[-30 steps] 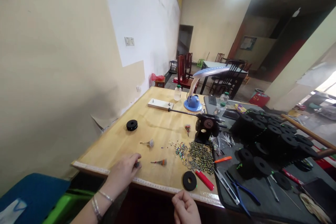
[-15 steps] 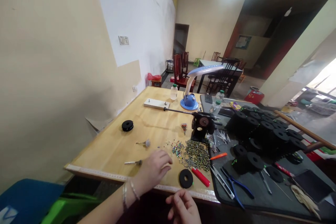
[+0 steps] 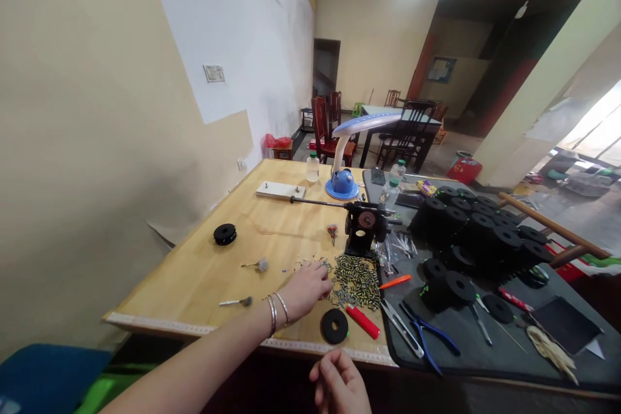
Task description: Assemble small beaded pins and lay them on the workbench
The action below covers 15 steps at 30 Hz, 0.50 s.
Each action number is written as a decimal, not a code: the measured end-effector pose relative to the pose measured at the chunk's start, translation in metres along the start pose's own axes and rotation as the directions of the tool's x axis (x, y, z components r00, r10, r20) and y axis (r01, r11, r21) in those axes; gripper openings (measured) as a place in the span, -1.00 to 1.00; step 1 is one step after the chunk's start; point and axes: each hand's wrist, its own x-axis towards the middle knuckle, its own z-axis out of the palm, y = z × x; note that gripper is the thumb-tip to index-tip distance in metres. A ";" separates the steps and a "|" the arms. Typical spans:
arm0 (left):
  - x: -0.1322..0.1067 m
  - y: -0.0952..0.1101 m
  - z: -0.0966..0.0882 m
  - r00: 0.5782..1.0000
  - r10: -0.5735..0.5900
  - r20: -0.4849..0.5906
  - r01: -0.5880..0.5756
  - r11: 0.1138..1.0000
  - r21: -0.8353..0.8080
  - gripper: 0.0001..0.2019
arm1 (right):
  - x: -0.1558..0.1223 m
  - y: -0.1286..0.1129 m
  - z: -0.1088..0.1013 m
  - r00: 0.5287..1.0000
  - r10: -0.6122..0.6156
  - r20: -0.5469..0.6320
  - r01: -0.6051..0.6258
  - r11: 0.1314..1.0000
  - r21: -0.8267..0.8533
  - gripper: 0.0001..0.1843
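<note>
My left hand point(image 3: 306, 286), with two bracelets at the wrist, reaches over the near edge of a spread of small metal and coloured pieces. Its fingers bend down, a little apart, with the tips at these pieces, and nothing shows in them. To its right lies a heap of small yellow-and-black striped pieces point(image 3: 356, 281). At the table's front edge my right hand point(image 3: 340, 383) is closed, thumb against curled fingers; whatever it may hold cannot be made out. Just beyond it lies a black foam spool point(image 3: 334, 326), next to a red lighter point(image 3: 363, 322).
A black clamp-like device point(image 3: 361, 229) with a long rod stands behind the heap. A blue desk lamp point(image 3: 342, 184) is farther back. On the grey mat lie an orange knife point(image 3: 395, 281), tweezers point(image 3: 402, 328), blue-handled pliers point(image 3: 431, 333) and many stacked black spools point(image 3: 453, 220).
My left hand has moved forward and right, from bare wood to the small pieces. My right hand stays closed near the front edge. The view has shifted slightly.
</note>
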 end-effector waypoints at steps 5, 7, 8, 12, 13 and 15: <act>-0.013 0.011 -0.009 0.996 -0.071 -0.049 0.069 0.996 -0.050 -0.84 | -0.001 -0.007 0.004 0.999 -0.020 -0.047 0.020 1.000 0.020 -0.38; -0.029 0.021 -0.015 0.988 -0.131 -0.086 0.121 0.985 -0.120 -0.83 | -0.002 -0.008 0.004 0.998 -0.044 -0.039 0.046 0.999 0.027 -0.41; -0.039 0.026 -0.017 0.980 -0.172 -0.104 0.152 0.973 -0.176 -0.82 | -0.003 -0.008 0.004 0.998 -0.061 -0.030 0.062 0.998 0.027 -0.43; -0.084 0.051 -0.007 0.886 -0.463 -0.003 0.240 0.465 -0.852 -0.92 | -0.009 -0.009 0.011 0.994 -0.110 0.014 0.110 0.994 0.001 -0.49; -0.094 0.057 0.000 0.857 -0.512 0.053 0.235 0.298 -0.925 -0.94 | -0.011 -0.010 0.014 0.994 -0.103 0.033 0.104 0.994 -0.015 -0.49; -0.108 0.065 0.014 0.798 -0.585 0.148 0.206 0.033 -0.978 -0.88 | -0.014 -0.011 0.021 0.995 -0.067 0.074 0.071 0.996 -0.048 -0.48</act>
